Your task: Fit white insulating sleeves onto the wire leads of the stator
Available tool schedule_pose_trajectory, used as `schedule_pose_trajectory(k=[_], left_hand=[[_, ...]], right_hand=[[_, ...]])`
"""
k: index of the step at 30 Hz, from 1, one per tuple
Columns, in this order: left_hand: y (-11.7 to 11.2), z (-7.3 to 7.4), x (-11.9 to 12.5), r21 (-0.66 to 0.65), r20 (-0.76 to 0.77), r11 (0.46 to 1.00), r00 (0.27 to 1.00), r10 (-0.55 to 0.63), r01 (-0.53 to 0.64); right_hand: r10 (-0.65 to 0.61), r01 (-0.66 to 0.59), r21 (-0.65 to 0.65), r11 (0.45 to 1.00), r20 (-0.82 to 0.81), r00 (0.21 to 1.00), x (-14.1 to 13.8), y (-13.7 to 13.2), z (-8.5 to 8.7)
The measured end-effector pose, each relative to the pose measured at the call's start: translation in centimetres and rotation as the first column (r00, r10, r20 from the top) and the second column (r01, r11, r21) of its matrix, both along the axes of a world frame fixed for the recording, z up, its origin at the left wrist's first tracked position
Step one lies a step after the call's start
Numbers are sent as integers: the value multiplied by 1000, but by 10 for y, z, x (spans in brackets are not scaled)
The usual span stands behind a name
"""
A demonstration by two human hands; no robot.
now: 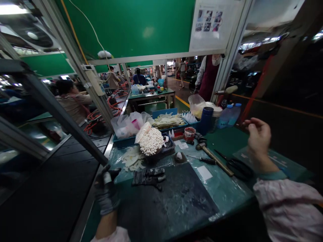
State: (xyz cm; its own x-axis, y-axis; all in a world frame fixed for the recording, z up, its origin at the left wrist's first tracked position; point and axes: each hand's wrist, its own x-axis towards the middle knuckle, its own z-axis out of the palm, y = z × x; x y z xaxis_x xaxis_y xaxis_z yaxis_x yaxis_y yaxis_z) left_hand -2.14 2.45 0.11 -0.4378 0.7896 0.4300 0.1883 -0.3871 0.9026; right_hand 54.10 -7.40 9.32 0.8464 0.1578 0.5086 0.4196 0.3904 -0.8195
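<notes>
A spare dark grey work glove [148, 177] lies flat on the worn black rubber mat [176, 201], at the mat's far left corner and just beside the person's left hand [107, 189]. That hand wears a glove of the same kind and rests on the near left edge of the green-topped workbench [227, 141], its fingers loosely spread with nothing in them. The right hand [257, 138] is bare and raised above the bench's right side, with its fingers curled inward. Whether it pinches anything small cannot be told. Below it lie a pair of black-handled scissors [238, 167] and, to their left, a wooden-handled hammer [215, 158], set at a slant. Behind the spare glove a heap of small white cylindrical pieces [151, 142] fills a dark tray, with pale flat strips [131, 158] scattered at its left. Farther back stand a small red-stained pot [189, 133], a dark blue cylindrical cup [206, 120] and a blue plastic tray of pale strips [168, 120]. Beyond the bench a co-worker in a dark red apron [209, 79] stands in the aisle
</notes>
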Motion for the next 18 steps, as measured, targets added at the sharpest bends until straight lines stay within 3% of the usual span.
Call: schedule_pose_trajectory(k=[4,8,13,18], left_hand=[[-2,3,3,-25,87,999,995,-43,45],[-2,1,2,-49,74,997,995,-59,63],[5,-9,-5,-47,43,995,995,-88,90],[10,-14,-8,-95,9,990,995,-101,101]], right_hand=[[-155,155,-147,977,9,988,55,-12,16],[-311,306,-305,902,34,950,103,-29,36],[-418,388,-510,768,59,906,149,-46,69],[-455,403,-682,611,114,883,168,-44,112]])
